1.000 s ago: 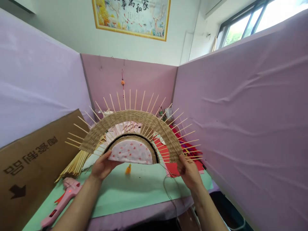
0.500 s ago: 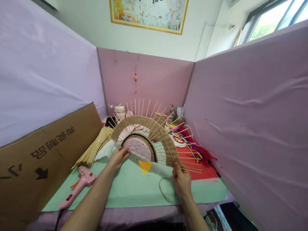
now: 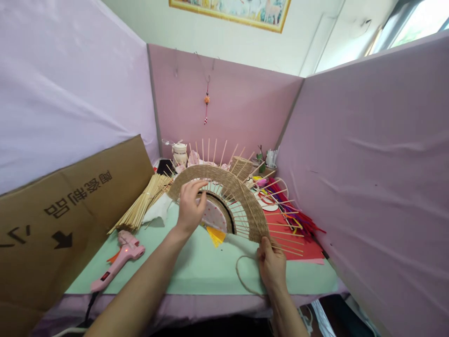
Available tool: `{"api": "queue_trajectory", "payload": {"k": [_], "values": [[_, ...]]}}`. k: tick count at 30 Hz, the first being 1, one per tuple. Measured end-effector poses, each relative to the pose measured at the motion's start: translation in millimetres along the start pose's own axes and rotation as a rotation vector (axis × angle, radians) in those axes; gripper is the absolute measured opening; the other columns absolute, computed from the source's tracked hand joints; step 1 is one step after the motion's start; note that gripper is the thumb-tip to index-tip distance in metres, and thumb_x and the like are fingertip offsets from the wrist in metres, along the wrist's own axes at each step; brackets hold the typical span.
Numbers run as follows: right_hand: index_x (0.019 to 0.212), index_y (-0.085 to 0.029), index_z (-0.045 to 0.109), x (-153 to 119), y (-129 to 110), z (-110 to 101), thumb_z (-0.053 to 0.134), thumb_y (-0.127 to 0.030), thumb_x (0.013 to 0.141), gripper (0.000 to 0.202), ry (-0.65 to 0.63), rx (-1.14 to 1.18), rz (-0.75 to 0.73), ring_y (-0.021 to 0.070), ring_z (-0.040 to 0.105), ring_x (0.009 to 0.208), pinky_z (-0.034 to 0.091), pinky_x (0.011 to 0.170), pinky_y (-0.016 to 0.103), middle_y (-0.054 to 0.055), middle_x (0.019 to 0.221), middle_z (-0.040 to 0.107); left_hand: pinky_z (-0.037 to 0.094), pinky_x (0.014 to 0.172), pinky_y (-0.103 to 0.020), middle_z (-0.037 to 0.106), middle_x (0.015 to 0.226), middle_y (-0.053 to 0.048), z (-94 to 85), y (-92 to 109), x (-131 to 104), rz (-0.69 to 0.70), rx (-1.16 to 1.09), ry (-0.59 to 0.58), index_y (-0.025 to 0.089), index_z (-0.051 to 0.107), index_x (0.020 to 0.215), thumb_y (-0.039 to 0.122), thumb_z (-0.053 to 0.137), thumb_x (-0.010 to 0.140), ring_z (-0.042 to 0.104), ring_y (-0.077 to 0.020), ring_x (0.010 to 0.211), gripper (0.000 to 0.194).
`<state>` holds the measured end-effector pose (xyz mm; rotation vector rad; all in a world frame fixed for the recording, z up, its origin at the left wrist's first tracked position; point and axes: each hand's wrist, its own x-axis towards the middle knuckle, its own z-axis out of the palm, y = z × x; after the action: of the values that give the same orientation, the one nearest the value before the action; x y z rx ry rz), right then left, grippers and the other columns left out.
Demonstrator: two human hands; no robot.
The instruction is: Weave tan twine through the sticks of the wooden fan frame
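1. Tan woven fan (image 3: 254,213) sits over the middle of the green surface (image 3: 196,276); bare green lies between it and the near edge.
2. Left of the fan are the pink glue gun (image 3: 117,260) and, farther out, the cardboard panel (image 3: 80,206); behind its left end is the stick bundle (image 3: 140,206). Right of it, its sticks reach over the red sheet (image 3: 291,243). A cord loop (image 3: 242,276) lies on its near side.
3. The left hand (image 3: 191,206) has left the spotted panel's lower corner and is now raised at the fan's left part, grip partly open; whether it touches is unclear. The right hand (image 3: 271,260) still pinches the right end.
4. The fan's arch and sticks point away from the person, straight side near; its long axis runs left to right, right end nearer.
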<state>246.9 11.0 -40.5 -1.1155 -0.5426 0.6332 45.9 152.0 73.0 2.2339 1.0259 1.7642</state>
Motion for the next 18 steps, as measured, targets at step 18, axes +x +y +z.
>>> {"api": "queue_trajectory", "payload": {"k": [18], "values": [[0.062, -0.02, 0.045, 0, 4, -6, 0.069, -0.059, 0.071, 0.046, 0.012, -0.06, -0.049, 0.0074, 0.025, 0.047, 0.023, 0.043, 0.023, -0.008, 0.05, 0.031, 0.053, 0.06, -0.026, 0.059, 0.134, -0.019, 19.9, 48, 109, -0.15, -0.223, -0.776, 0.02, 0.028, 0.142, 0.012, 0.057, 0.084, 0.056, -0.004, 0.044, 0.065]]}}
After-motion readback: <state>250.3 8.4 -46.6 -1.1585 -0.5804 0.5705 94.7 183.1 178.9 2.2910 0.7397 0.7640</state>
